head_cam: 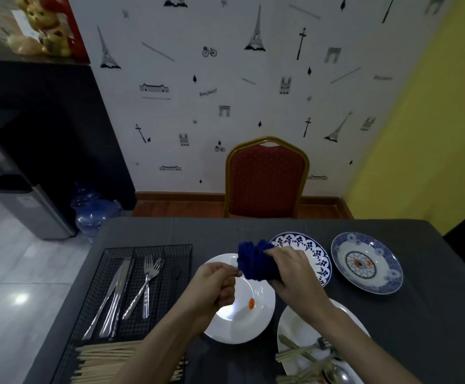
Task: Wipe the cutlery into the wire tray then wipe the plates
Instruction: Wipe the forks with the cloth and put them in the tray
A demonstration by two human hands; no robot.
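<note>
The left hand is closed in a fist, its fingers curled around the handle of a piece of cutlery; only a short bit of metal shows between the fist and the cloth, so I cannot tell if it is a spoon, a fork or a knife. The right hand grips a dark blue cloth, fingers wrapped around the bunched fabric, and the cloth covers the far end of the cutlery. Both hands are above a white plate, which has a small orange spot near its middle.

At 9 o'clock from this plate is the black wire tray on the bench. In it lie knives in the left compartment and two forks in the next one. At the near end of the tray, at 7 o'clock, is a bundle of chopsticks.

At 4 o'clock from the white plate is a second white plate with more cutlery on it, among it a fork and a spoon. At 1 o'clock is a blue patterned plate, partly behind the right hand, and at 3 o'clock from it a blue bowl.

Behind the bench, at 12 o'clock, is a red chair.
</note>
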